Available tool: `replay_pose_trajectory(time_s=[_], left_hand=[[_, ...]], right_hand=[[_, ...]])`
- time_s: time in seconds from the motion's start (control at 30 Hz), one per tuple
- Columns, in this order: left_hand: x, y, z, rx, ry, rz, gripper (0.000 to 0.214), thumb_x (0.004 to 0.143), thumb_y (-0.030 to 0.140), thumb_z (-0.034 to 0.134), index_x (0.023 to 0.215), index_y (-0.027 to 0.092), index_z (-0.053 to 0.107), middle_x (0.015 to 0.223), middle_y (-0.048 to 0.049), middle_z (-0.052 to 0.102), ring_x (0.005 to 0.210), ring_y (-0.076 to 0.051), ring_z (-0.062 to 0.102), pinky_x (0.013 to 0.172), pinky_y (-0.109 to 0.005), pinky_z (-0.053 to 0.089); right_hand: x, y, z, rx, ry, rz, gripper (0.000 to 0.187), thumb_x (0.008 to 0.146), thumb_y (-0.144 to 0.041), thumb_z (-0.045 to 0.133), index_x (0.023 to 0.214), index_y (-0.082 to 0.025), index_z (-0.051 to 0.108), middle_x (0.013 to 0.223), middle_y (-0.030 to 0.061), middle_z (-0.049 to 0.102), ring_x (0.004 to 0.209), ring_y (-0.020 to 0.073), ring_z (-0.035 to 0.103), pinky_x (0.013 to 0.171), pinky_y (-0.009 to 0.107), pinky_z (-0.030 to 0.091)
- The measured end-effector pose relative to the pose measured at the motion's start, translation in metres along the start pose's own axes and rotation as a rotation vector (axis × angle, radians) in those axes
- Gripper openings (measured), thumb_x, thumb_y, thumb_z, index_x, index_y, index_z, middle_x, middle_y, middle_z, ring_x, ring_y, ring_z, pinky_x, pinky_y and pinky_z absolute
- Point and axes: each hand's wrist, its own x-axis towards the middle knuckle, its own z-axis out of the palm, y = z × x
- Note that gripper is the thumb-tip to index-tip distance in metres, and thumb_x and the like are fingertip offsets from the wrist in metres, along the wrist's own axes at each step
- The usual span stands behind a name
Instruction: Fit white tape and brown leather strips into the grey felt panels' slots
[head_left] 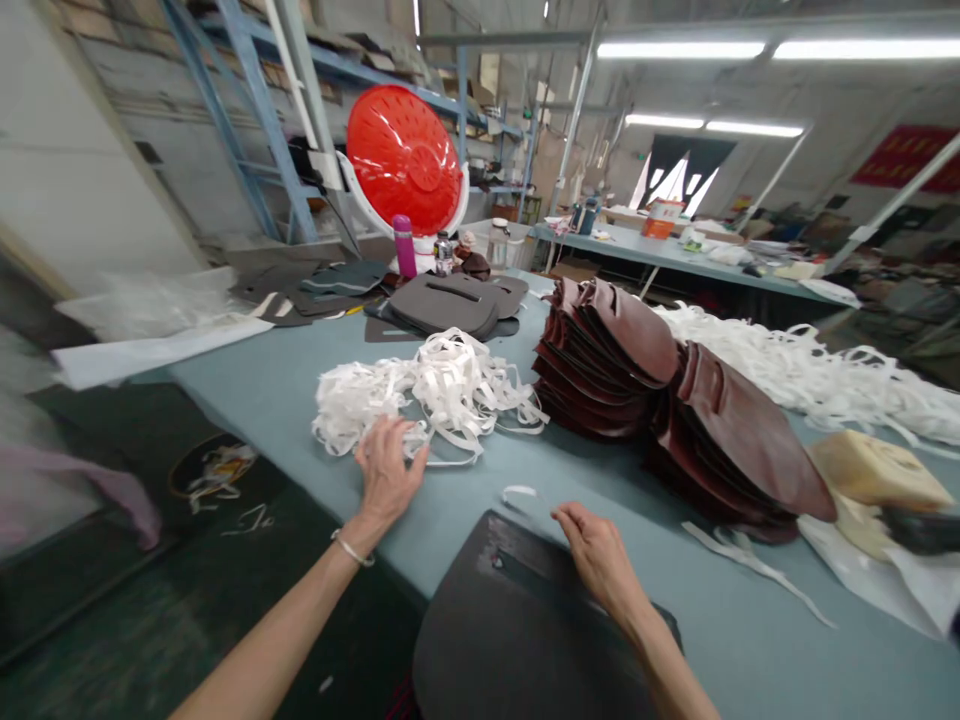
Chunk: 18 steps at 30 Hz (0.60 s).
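My left hand [390, 468] reaches to the near edge of a tangled heap of white strips [457, 385], fingers bent over it and thumb apart. Its fingertips touch the strips, and no firm grip on one shows. Thumb and fingers of my right hand [592, 545] are pinched together. A short, blurred white strip [520, 491] extends left from near those fingertips and appears pinched there. Below that hand lies a dark grey rounded panel [517, 630] with a long slot, at the table's near edge, partly covered by my right forearm.
Stacks of brown slotted panels [611, 340] stand at centre right, with more white strips [810, 370] behind. A yellowish block [877, 470] lies at right. Grey panels [442, 303], a pink bottle [404, 246] and a red dish-shaped heater [405, 158] are at the back of the table [255, 385].
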Motion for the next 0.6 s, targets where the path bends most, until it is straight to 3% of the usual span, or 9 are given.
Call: replay_pose_trajectory(time_s=[0.07,0.1,0.13,0.2,0.27,0.33,0.43,0.6], left_hand=[[-0.005,0.032,-0.009,-0.070,0.059,0.040,0.040,0.084,0.033,0.056,0.120,0.016,0.052,0.133,-0.0164,0.047,0.135,-0.031,0.031,0.109,-0.049,0.019],[-0.010,0.051,-0.013,-0.125,0.016,0.111,0.041,0.084,0.034,0.056,0.120,0.016,0.052,0.133,-0.0157,0.047,0.135,-0.030,0.030,0.110,-0.048,0.018],[-0.016,0.069,-0.017,-0.197,-0.087,0.217,0.040,0.085,0.034,0.055,0.121,0.017,0.051,0.131,-0.0143,0.049,0.134,-0.029,0.033,0.110,-0.046,0.019],[-0.029,0.102,-0.021,-0.341,-0.411,0.440,0.029,0.089,0.033,0.049,0.114,0.019,0.056,0.120,-0.0096,0.058,0.123,-0.024,0.044,0.108,-0.044,0.023],[-0.041,0.123,-0.022,-0.467,-0.722,0.496,0.025,0.094,0.032,0.038,0.098,0.020,0.060,0.098,-0.0045,0.064,0.101,-0.018,0.056,0.099,-0.036,0.034],[-0.050,0.131,-0.024,-0.571,-0.935,0.403,0.033,0.097,0.033,0.031,0.086,0.020,0.060,0.082,-0.0011,0.062,0.079,-0.014,0.056,0.083,-0.028,0.041],[-0.057,0.128,-0.031,-0.663,-1.120,0.334,0.031,0.096,0.033,0.033,0.085,0.020,0.059,0.080,-0.0002,0.060,0.075,-0.013,0.054,0.072,-0.024,0.040],[-0.069,0.114,-0.042,-0.586,-1.150,0.273,0.022,0.093,0.030,0.041,0.086,0.022,0.060,0.087,-0.0003,0.063,0.082,-0.015,0.056,0.075,-0.025,0.040]], right_hand=[[-0.012,-0.001,-0.001,0.095,-0.017,0.027,0.037,0.092,-0.042,0.036,0.080,-0.022,0.064,0.061,-0.0010,0.057,0.060,0.0149,0.052,0.059,0.023,0.033],[-0.017,-0.004,0.001,0.137,-0.024,0.032,0.036,0.092,-0.042,0.037,0.079,-0.021,0.064,0.060,-0.0020,0.056,0.059,0.0142,0.051,0.059,0.023,0.033],[-0.021,-0.008,0.003,0.175,-0.032,0.028,0.036,0.092,-0.041,0.038,0.078,-0.021,0.064,0.060,-0.0029,0.055,0.059,0.0133,0.049,0.058,0.022,0.032],[-0.030,-0.015,0.007,0.230,-0.039,0.016,0.035,0.091,-0.040,0.039,0.074,-0.020,0.062,0.059,-0.0044,0.051,0.058,0.0115,0.045,0.057,0.021,0.031],[-0.044,-0.015,0.007,0.252,-0.027,0.050,0.035,0.091,-0.039,0.041,0.068,-0.019,0.059,0.056,-0.0053,0.047,0.056,0.0105,0.041,0.056,0.021,0.029],[-0.062,-0.007,0.001,0.261,-0.041,0.109,0.036,0.090,-0.040,0.042,0.065,-0.019,0.056,0.056,-0.0054,0.045,0.057,0.0102,0.040,0.054,0.021,0.029],[-0.095,0.013,-0.011,0.278,-0.115,0.157,0.036,0.092,-0.042,0.039,0.070,-0.019,0.057,0.062,-0.0042,0.049,0.060,0.0111,0.044,0.055,0.021,0.031],[-0.136,0.043,-0.017,0.211,-0.057,0.296,0.033,0.090,-0.044,0.043,0.073,-0.020,0.059,0.065,-0.0018,0.058,0.063,0.0135,0.052,0.056,0.022,0.035]])
